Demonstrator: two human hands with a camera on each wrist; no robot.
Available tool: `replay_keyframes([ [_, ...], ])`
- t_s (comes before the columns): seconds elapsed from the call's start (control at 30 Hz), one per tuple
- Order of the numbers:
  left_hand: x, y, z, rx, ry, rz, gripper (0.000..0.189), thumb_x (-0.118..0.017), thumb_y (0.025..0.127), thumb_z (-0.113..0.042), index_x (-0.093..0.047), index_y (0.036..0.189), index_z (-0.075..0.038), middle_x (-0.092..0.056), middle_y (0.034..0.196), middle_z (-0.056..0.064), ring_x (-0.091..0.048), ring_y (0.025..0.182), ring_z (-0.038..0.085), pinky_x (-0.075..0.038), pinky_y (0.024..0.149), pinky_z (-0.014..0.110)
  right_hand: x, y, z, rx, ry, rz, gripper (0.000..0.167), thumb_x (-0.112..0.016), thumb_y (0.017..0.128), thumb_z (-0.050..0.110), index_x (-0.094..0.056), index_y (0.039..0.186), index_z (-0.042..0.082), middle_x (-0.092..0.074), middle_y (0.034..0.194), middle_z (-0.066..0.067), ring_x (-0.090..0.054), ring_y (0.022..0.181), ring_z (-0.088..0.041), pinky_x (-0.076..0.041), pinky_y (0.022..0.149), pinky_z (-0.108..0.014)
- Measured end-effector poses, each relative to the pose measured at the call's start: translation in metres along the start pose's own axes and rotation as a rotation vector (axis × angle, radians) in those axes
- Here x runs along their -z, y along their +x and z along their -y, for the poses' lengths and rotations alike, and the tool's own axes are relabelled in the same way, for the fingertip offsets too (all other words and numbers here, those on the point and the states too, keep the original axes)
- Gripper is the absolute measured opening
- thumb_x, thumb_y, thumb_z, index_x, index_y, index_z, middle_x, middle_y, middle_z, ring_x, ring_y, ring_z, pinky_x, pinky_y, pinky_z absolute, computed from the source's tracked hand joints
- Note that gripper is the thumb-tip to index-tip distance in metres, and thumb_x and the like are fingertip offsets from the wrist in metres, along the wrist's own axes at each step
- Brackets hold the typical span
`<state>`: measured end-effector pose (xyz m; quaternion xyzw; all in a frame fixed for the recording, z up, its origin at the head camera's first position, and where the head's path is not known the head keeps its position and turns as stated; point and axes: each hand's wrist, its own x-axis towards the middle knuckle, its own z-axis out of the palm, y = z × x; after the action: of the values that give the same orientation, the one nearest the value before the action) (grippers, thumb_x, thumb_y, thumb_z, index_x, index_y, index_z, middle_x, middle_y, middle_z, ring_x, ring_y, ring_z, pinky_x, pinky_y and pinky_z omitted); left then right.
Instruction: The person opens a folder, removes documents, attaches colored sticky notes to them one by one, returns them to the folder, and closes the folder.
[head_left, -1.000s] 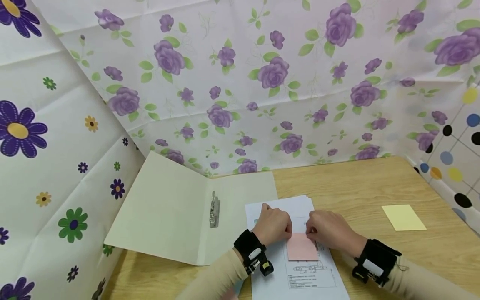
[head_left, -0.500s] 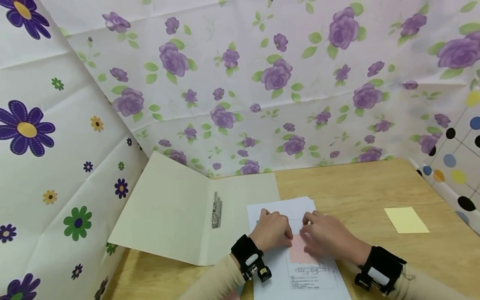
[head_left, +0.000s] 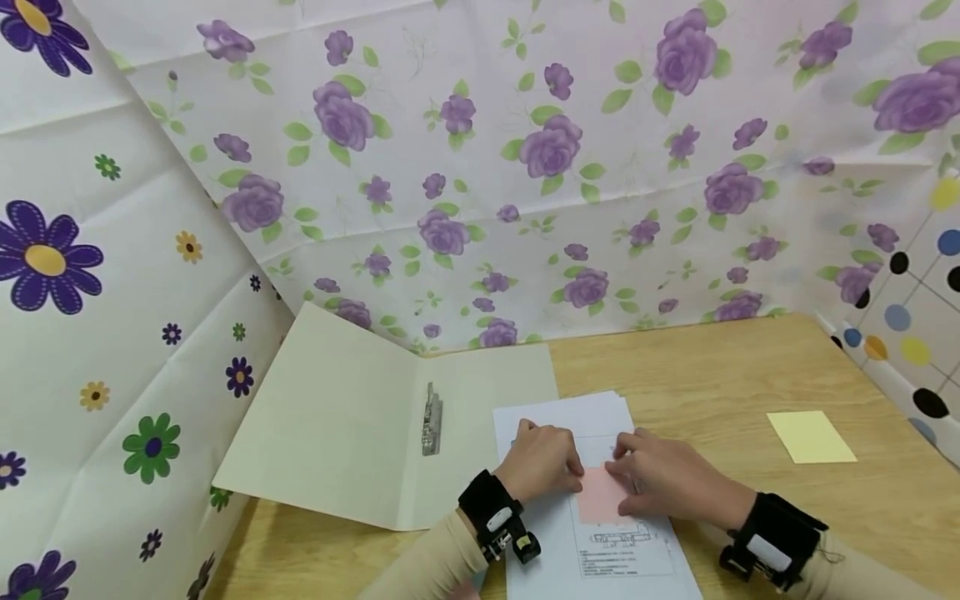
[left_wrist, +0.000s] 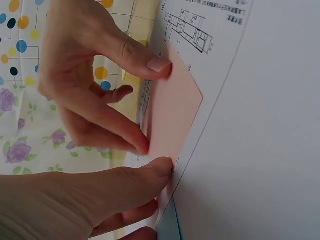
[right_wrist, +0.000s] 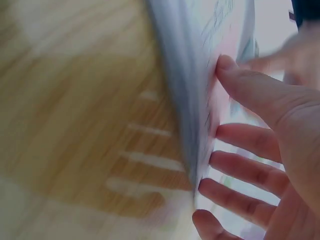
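A pink square sticky note (head_left: 597, 498) lies on a stack of printed white paper (head_left: 542, 542). My left hand (head_left: 542, 460) pinches the note's upper left corner, with the thumb on top and the fingers curled beside it in the left wrist view. My right hand (head_left: 678, 479) is over the note's right side, fingers spread. Its thumb (left_wrist: 159, 66) and a fingertip touch the note in the left wrist view. In the right wrist view the right fingers (right_wrist: 250, 167) reach along the stack's edge. A line drawing and small text are printed on the top sheet.
An open cream folder (head_left: 330, 425) with a metal clip (head_left: 431, 421) lies behind and left of the stack, which overlaps it. A yellow sticky note (head_left: 812, 437) lies on the wooden table (head_left: 712, 375) at right. Something blue (left_wrist: 169, 222) shows beside the paper. Flowered sheets hang around the table.
My right hand has let go of the note's upper right corner and moved down its right side, fingers spreading onto it. The left hand stays at the upper left corner.
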<state>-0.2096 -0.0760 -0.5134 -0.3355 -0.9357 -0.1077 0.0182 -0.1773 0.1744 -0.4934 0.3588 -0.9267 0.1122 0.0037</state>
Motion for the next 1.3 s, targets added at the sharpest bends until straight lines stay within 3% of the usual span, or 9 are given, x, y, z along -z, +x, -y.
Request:
replay_keyframes([
  [0.1, 0.005, -0.003, -0.002, -0.006, 0.014, 0.005, 0.014, -0.102, 0.082, -0.038, -0.091, 0.090, -0.036, -0.082, 0.095, -0.022, -0.075, 0.089, 0.000, -0.043, 0.091, 0.042, 0.001, -0.008, -0.010, -0.051, 0.027, -0.013, 0.049, -0.101, 0.079, 0.048, -0.089, 0.117, 0.020, -0.076, 0.119, 0.003, -0.058, 0.094, -0.008, -0.044, 0.066, -0.022],
  [0.23, 0.026, -0.006, -0.016, 0.012, 0.015, 0.033, 0.014, -0.101, 0.084, -0.035, -0.092, 0.093, -0.031, -0.084, 0.096, -0.017, -0.077, 0.093, 0.004, -0.045, 0.092, 0.042, 0.003, -0.011, -0.018, -0.054, 0.051, -0.011, 0.048, -0.098, 0.083, 0.050, -0.089, 0.120, 0.020, -0.076, 0.120, 0.002, -0.054, 0.093, -0.006, -0.041, 0.066, -0.021],
  [0.3, 0.024, -0.006, -0.018, -0.001, 0.035, 0.015, 0.013, -0.101, 0.085, -0.035, -0.092, 0.094, -0.032, -0.084, 0.097, -0.017, -0.077, 0.093, 0.005, -0.046, 0.091, 0.042, 0.005, -0.010, -0.021, -0.072, 0.051, -0.017, 0.050, -0.096, 0.084, 0.055, -0.089, 0.119, 0.020, -0.076, 0.119, 0.002, -0.056, 0.094, -0.007, -0.043, 0.066, -0.022],
  [0.57, 0.031, -0.011, -0.022, 0.001, 0.048, 0.000, 0.012, -0.099, 0.087, -0.034, -0.092, 0.097, -0.031, -0.083, 0.099, -0.016, -0.078, 0.097, 0.007, -0.049, 0.094, 0.042, 0.007, 0.015, -0.033, -0.226, -0.026, -0.200, 0.072, -0.093, 0.086, 0.057, -0.080, 0.135, 0.006, -0.077, 0.126, -0.015, -0.070, 0.108, -0.034, -0.061, 0.070, -0.042],
  [0.8, 0.029, -0.014, -0.020, 0.001, 0.040, -0.007, 0.011, -0.098, 0.088, -0.033, -0.092, 0.097, -0.031, -0.082, 0.100, -0.016, -0.076, 0.097, 0.007, -0.049, 0.089, 0.042, -0.007, 0.028, -0.035, -0.245, -0.052, -0.137, 0.083, -0.093, 0.084, 0.063, -0.078, 0.137, 0.000, -0.071, 0.131, -0.022, -0.066, 0.114, -0.041, -0.062, 0.078, -0.052],
  [1.0, 0.035, -0.013, -0.023, 0.028, 0.026, 0.013, 0.012, -0.098, 0.088, -0.033, -0.092, 0.098, -0.030, -0.084, 0.102, -0.015, -0.075, 0.100, 0.009, -0.050, 0.094, 0.042, -0.008, 0.035, -0.032, -0.234, -0.060, -0.131, 0.071, -0.095, 0.082, 0.059, -0.080, 0.119, 0.001, -0.067, 0.125, -0.021, -0.060, 0.106, -0.035, -0.056, 0.075, -0.046],
  [1.17, 0.035, -0.015, -0.024, 0.018, 0.015, -0.003, 0.012, -0.099, 0.087, -0.032, -0.093, 0.097, -0.029, -0.084, 0.101, -0.014, -0.075, 0.099, 0.010, -0.052, 0.091, 0.045, -0.007, 0.036, -0.028, -0.262, 0.056, -0.118, 0.070, -0.097, 0.082, 0.052, -0.080, 0.123, -0.003, -0.066, 0.120, -0.017, -0.055, 0.099, -0.027, -0.046, 0.072, -0.034],
  [1.27, 0.036, -0.015, -0.026, 0.033, 0.020, 0.016, 0.012, -0.099, 0.088, -0.032, -0.093, 0.097, -0.029, -0.084, 0.102, -0.014, -0.075, 0.101, 0.009, -0.054, 0.094, 0.043, -0.005, 0.036, -0.028, -0.303, 0.269, -0.100, 0.071, -0.096, 0.086, 0.046, -0.078, 0.131, -0.006, -0.069, 0.114, -0.015, -0.056, 0.093, -0.021, -0.045, 0.072, -0.028],
  [1.3, 0.027, -0.013, -0.021, 0.025, 0.017, 0.002, 0.012, -0.099, 0.087, -0.034, -0.092, 0.096, -0.031, -0.084, 0.101, -0.016, -0.074, 0.100, 0.008, -0.054, 0.093, 0.042, -0.005, 0.036, -0.029, -0.328, 0.355, -0.092, 0.070, -0.095, 0.088, 0.044, -0.076, 0.133, -0.006, -0.070, 0.113, -0.014, -0.058, 0.091, -0.018, -0.047, 0.072, -0.027],
])
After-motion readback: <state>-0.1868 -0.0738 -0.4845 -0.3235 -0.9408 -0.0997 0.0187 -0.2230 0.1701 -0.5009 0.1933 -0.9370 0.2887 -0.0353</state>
